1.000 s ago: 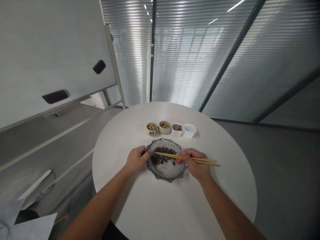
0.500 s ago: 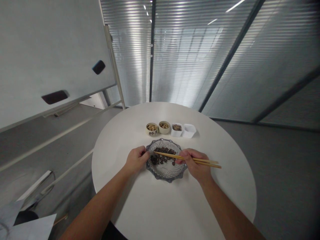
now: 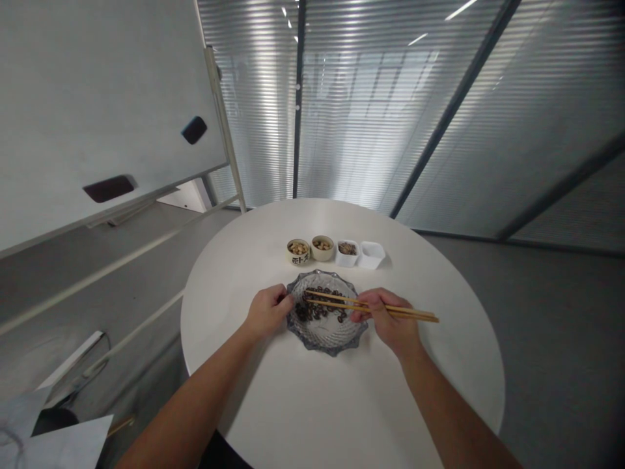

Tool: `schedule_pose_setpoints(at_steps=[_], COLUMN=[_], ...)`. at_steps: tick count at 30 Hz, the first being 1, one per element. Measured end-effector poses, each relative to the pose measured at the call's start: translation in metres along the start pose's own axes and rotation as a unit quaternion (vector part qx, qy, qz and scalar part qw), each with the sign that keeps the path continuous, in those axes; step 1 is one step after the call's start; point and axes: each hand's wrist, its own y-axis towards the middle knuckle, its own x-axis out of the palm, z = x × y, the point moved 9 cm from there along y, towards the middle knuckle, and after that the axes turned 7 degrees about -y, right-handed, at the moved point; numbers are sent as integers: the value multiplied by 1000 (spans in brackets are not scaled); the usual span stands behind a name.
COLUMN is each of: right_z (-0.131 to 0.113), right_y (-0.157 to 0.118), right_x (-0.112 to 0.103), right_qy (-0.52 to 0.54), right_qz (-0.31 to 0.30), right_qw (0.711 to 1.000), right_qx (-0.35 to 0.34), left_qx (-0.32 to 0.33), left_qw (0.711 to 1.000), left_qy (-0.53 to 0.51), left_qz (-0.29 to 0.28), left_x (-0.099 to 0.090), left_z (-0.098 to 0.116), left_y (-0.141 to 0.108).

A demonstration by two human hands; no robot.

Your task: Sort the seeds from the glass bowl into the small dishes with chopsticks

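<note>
A scalloped glass bowl (image 3: 327, 339) stands on the round white table, with small dark ring-like pieces (image 3: 319, 306) spread over its left and upper part. My left hand (image 3: 268, 311) pinches the bowl's left rim between thumb and fingers. In my right hand (image 3: 388, 317), at the bowl's right side, is a pair of wooden chopsticks (image 3: 415, 314). Their tips are apart over the dark pieces, and I cannot make out anything between them. Behind the bowl stand two cream cups (image 3: 299, 259) (image 3: 322, 256) with light brown pieces, a white dish (image 3: 347, 260) with brown bits and an empty white dish (image 3: 372, 255).
The round white table (image 3: 351, 410) has its curved edge close under both forearms. A whiteboard (image 3: 97, 98) on a metal frame stands at the left. Ribbed glass panels (image 3: 361, 130) rise behind the table.
The chopstick tips have spread apart. My right hand has shifted slightly to the right, while my left hand stays on the bowl's rim.
</note>
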Motion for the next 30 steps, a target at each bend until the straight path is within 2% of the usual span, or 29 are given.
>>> schedule_pose_setpoints(at_steps=[9, 22, 30], right_z=[9, 6, -6], right_y=[-1, 0, -2], right_x=[-8, 3, 5], right_qy=[1, -3, -84], right_qz=[24, 33, 14], right_qw=[1000, 999, 995], right_qx=[15, 22, -48], left_qx=[-1, 0, 1], left_qw=[1000, 1000, 1000], left_qy=[7, 5, 12], left_qz=[-2, 2, 1], left_x=[0, -1, 0], left_z=[2, 2, 0], left_y=[0, 0, 1])
